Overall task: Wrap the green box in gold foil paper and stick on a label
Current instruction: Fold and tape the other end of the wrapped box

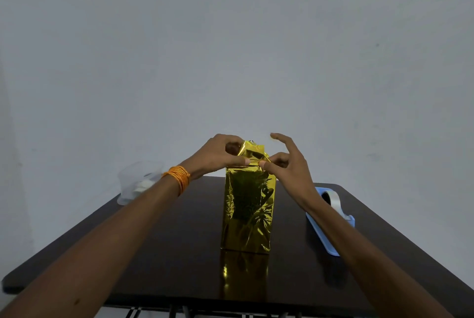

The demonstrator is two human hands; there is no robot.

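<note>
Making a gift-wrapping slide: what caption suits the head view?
Left hand and right hand pinch folded gold foil atop the upright wrapped box.

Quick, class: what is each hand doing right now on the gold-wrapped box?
Left hand: holding the foil flap atop the wrapped box, fingers curled over it.
Right hand: pinching the same flap with thumb and forefinger; other fingers raised.

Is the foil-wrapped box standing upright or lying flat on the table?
Upright. The box stands on its short end on the table, while left hand and right hand pinch the gold foil at its top.
</note>
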